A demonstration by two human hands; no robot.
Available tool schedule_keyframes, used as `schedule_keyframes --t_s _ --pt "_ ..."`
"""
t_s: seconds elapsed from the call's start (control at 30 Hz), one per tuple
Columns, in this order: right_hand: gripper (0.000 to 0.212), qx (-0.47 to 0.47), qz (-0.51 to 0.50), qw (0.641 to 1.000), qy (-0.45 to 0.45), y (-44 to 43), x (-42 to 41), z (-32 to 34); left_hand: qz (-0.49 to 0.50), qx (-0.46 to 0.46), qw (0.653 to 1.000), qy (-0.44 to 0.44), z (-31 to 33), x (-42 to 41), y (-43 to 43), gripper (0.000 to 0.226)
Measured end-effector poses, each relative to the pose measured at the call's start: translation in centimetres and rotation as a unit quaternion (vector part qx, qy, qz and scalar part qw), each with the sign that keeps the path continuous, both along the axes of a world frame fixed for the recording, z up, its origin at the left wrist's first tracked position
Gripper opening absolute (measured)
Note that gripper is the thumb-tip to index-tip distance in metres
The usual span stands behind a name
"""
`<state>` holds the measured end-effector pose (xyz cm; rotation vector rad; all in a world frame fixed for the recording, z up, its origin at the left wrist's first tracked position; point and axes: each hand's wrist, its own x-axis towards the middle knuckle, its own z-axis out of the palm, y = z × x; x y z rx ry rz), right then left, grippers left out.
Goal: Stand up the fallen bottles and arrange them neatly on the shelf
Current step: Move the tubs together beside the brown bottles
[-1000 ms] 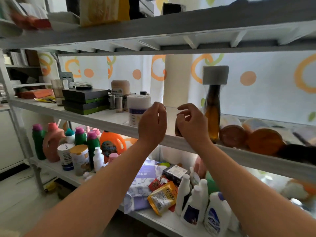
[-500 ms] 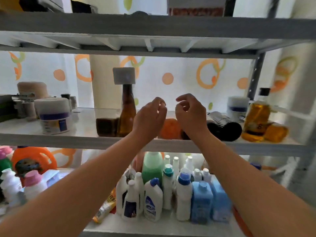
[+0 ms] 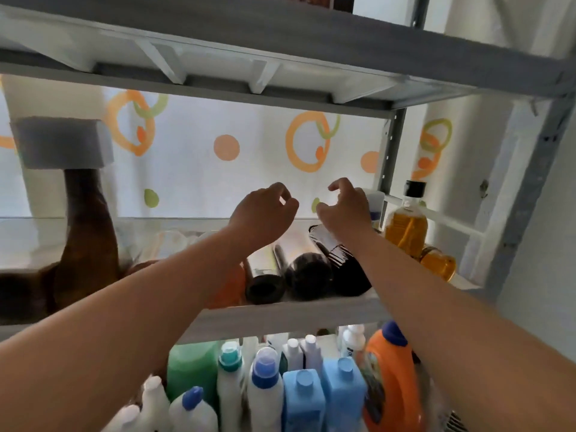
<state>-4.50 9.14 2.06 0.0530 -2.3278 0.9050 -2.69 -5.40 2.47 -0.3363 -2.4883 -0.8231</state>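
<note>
behind the grey metal shelf (image 3: pixel 280 318) hangs a pale curtain printed with orange rings (image 3: pixel 307 141), and the light through it leaves the middle board's contents in near silhouette.

head view: three dark cylindrical bottles (image 3: pixel 307 272) lie on their sides near the front lip, packed side by side with their ends toward the camera. at the right end an amber bottle with a black cap (image 3: pixel 405 227) stands upright, and a second amber bottle (image 3: pixel 438 265) lies tipped over just beside its base. far left stands a tall brown bottle with a grey square cap (image 3: pixel 87 226). the left hand (image 3: pixel 265 210) and right hand (image 3: pixel 346 208) hover above the dark bottles, fingers loosely curled, thumb near forefinger, grasping nothing.

judging from that, the step in hand is the reach for one fallen dark bottle. it would go best to take the rightmost, under the right hand, round its body rather than its end. lift it clear of its neighbour so the round ones don't roll toward the lip, then pivot it onto its base further back. the left hand could steady the other two. mind the upright amber bottle, close to the right wrist.
</note>
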Motion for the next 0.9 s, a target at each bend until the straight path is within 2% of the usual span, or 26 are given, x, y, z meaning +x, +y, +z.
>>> schedule_keyframes --t_s 0.13,0.23,0.4,0.6,0.7,0.77,0.9 --pt "0.044 0.043 -0.078 0.995 -0.045 1.0 -5.7 0.8 0.005 -0.017 0.999 -0.041 0.3 -3.6 -0.3 0.029" --pt "0.045 0.114 -0.142 0.981 -0.072 2.1 -9.1 0.5 0.01 -0.048 0.998 -0.045 0.1 -5.4 -0.7 0.03" --pt "0.053 0.171 -0.223 0.942 -0.181 4.2 -13.7 0.3 -0.01 -0.075 0.995 -0.069 0.1 -5.6 -0.9 0.034" --pt "0.069 0.243 -0.252 0.875 -0.334 6.1 -18.0 1.4 -0.035 -0.092 0.994 -0.052 0.7 -4.0 -1.5 0.034" --pt "0.08 0.217 -0.241 0.869 -0.375 7.7 -22.2 0.9 -0.034 -0.087 0.994 -0.06 0.9 -3.9 -2.1 0.033" --pt "0.082 0.204 -0.251 0.865 -0.383 7.5 -21.7 0.7 -0.025 -0.083 0.994 -0.064 1.0 -4.1 -2.4 0.033" --pt "0.055 0.158 -0.217 0.92 -0.286 6.0 -17.4 1.8 -0.03 -0.068 0.994 -0.081 1.1 -3.9 -2.5 0.03"
